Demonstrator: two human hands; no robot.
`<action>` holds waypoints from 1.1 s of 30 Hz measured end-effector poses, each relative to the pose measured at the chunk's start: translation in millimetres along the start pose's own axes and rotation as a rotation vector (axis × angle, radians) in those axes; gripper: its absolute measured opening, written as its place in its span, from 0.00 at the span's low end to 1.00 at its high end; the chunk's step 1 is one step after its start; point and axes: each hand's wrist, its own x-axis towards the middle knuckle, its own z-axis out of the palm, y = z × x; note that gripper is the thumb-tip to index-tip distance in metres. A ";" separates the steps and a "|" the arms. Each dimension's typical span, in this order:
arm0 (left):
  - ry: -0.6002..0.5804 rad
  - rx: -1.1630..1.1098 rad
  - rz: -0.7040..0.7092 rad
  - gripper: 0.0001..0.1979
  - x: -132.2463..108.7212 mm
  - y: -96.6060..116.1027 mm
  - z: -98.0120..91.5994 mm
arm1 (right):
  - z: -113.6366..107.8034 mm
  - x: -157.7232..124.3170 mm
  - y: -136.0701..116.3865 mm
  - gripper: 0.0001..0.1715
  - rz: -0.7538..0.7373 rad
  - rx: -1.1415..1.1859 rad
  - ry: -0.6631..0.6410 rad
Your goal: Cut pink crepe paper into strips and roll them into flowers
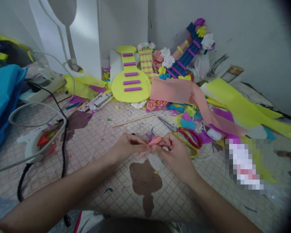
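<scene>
Between my two hands a small piece of pink crepe paper (155,141) is pinched over the table. My left hand (128,145) is closed on its left end with thumb and fingertips. At the other end my right hand (176,153) grips it the same way. Just below the fingers a small whitish round disc, perhaps a roll of tape (155,160), shows; whether it is held or lying there I cannot tell. Beyond my right hand lie scissors (190,136) with red and yellow handles. A thin wooden stick (133,120) rests past my fingers.
A yellow guitar-shaped cutout (131,89) with purple bars leans at the back, beside a blue guitar neck (188,60). Pink crepe strips (172,90) and yellow ones (244,105) spread to the right. A white glue gun (32,145) and looping cables (64,152) lie left.
</scene>
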 end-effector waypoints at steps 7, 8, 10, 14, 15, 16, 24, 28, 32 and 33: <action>-0.013 -0.023 0.015 0.03 -1.1 0.5 0.0 | -0.9 1.2 0.6 0.22 -0.021 -0.015 0.021; -0.022 -0.028 0.022 0.04 -1.2 0.4 -0.1 | -1.0 1.4 0.8 0.22 -0.025 -0.022 0.027; -0.028 -0.038 0.030 0.04 -1.0 0.2 -0.3 | -0.7 1.4 1.5 0.22 -0.027 -0.032 0.043; -0.025 -0.043 0.022 0.04 -0.8 0.2 0.5 | 0.4 0.5 3.6 0.23 -0.021 -0.006 0.058; -0.025 -0.046 0.023 0.04 -1.0 0.1 0.8 | 0.5 0.2 3.9 0.23 -0.018 0.004 0.062; -0.024 -0.047 0.026 0.04 -1.2 -0.2 1.3 | 0.4 -0.2 4.1 0.24 -0.015 0.010 0.065; 0.033 -0.052 0.041 0.04 -2.9 -1.1 3.4 | -1.5 0.3 -0.4 0.23 0.022 0.023 0.038; 0.043 -0.024 0.054 0.04 -3.0 0.9 3.7 | -2.2 0.8 0.7 0.24 0.024 -0.036 0.060; 0.050 -0.028 0.053 0.03 -3.6 2.1 4.4 | -2.7 0.3 0.4 0.24 0.037 0.027 0.026; 0.048 -0.029 0.056 0.04 -3.7 2.2 4.3 | -2.5 0.2 0.1 0.23 0.038 0.049 0.016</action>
